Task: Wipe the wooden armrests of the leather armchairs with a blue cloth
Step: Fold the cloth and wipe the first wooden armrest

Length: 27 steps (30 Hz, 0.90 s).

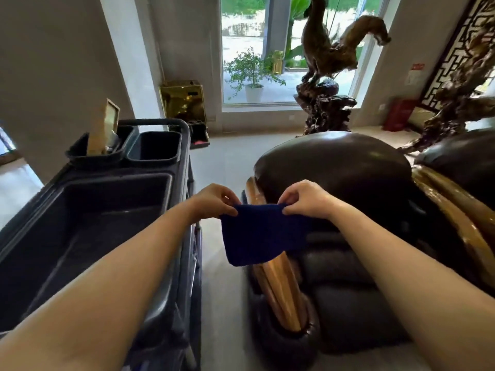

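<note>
The blue cloth point(261, 234) hangs in the air, stretched along its top edge between two hands. The left hand point(214, 200) pinches the top left corner; the right hand point(305, 199) pinches the top right one, and the lower edge droops free. The cloth hangs in front of the near wooden armrest point(281, 287) of the dark leather armchair point(342, 167) — whether it touches the wood cannot be told. The second armrest point(460, 218) runs along the chair's far right side, beside another dark chair point(460, 151). Left of the armchair stands a dark cleaning cart point(88, 223), with a narrow strip of pale floor point(222, 290) open between the two. Beyond the armchair the floor opens out toward a carved root sculpture point(326, 76) and a window point(254, 49).
</note>
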Each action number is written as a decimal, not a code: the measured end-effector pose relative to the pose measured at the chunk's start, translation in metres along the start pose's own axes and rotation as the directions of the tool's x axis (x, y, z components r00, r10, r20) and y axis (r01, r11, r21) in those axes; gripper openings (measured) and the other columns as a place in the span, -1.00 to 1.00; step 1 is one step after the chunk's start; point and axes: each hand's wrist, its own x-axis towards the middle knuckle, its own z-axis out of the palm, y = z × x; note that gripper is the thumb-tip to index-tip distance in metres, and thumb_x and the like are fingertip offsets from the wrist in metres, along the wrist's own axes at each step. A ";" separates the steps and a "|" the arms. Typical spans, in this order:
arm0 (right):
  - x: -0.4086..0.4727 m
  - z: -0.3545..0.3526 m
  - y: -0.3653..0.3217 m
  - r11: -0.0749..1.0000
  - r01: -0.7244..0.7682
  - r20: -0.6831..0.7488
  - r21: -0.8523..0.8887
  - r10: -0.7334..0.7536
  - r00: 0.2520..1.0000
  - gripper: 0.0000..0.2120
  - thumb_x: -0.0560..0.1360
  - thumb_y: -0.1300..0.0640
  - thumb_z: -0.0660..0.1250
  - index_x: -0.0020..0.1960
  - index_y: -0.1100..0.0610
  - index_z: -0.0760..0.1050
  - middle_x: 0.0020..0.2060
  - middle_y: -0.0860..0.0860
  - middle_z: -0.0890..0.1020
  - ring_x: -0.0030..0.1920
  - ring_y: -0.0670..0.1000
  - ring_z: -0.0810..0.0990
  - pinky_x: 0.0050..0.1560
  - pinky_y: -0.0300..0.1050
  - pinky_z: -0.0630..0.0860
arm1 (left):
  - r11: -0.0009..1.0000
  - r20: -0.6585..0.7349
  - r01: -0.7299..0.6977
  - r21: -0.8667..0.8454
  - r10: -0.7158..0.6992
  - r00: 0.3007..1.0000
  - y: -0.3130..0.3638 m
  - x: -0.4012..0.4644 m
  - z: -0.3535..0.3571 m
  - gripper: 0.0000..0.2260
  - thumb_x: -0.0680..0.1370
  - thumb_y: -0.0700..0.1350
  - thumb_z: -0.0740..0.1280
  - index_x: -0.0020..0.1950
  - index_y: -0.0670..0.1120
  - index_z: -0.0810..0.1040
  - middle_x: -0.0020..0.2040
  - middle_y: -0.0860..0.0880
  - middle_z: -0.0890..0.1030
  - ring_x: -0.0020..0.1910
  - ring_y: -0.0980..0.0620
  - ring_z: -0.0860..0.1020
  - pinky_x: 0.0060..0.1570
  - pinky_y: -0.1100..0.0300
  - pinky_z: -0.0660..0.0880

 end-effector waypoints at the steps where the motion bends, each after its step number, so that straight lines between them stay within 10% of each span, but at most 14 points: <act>1: -0.003 -0.001 0.014 1.000 -0.008 0.007 0.005 0.008 1.000 -0.82 0.32 0.19 0.45 -0.08 0.06 0.65 -0.26 -0.12 0.62 -0.16 -0.12 0.59 -0.16 -0.33 0.44 | 1.000 -0.002 0.003 0.002 -0.003 1.000 0.002 0.005 0.013 -0.85 0.41 -0.34 0.38 -0.19 -0.09 0.60 -0.23 -0.06 0.64 -0.25 0.05 0.59 -0.31 0.30 0.51; 27: 0.127 0.124 0.283 0.958 -0.200 0.267 0.205 0.142 0.953 -0.76 0.38 0.21 0.42 -0.18 -0.13 0.48 -0.23 -0.19 0.55 -0.18 -0.20 0.54 -0.31 -0.38 0.37 | 0.958 0.090 0.286 0.033 -0.288 0.953 -0.131 0.229 0.181 -0.84 0.40 -0.27 0.40 -0.18 0.00 0.56 -0.12 -0.05 0.64 -0.07 0.02 0.62 -0.08 0.14 0.60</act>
